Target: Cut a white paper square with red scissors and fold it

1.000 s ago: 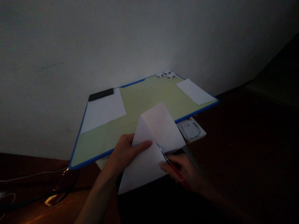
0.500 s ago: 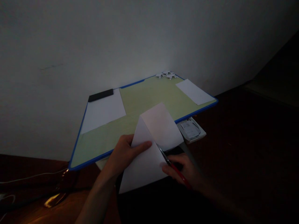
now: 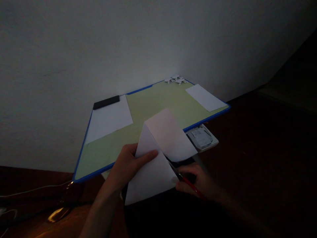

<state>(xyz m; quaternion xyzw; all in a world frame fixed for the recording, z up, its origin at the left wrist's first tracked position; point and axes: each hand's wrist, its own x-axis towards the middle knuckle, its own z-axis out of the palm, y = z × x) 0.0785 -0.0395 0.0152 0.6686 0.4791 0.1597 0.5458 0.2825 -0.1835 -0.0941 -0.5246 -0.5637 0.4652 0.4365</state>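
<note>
A white sheet of paper (image 3: 151,175), split by a cut from its lower right edge, is held above the near edge of the table. My left hand (image 3: 132,162) grips its left side, thumb on top and the other fingers hidden beneath. In my right hand (image 3: 195,180) is a pair of scissors (image 3: 190,186) with red handles. Their blades point up and left and lie in the cut between the two parts of the sheet. The far part folds over to the right, its surface a little pinkish.
On the pale green tabletop (image 3: 104,152) with a blue rim lie a white sheet (image 3: 109,120) under a dark bar (image 3: 106,102), another white piece (image 3: 206,97), and a pile of small folded papers (image 3: 175,79). A white open drawer or tray (image 3: 204,137) juts out below. A wall stands behind.
The paper has shifted slightly left in my left hand's grip. My right hand with the scissors has moved a little right and down, and the gap between the two paper parts looks wider.
</note>
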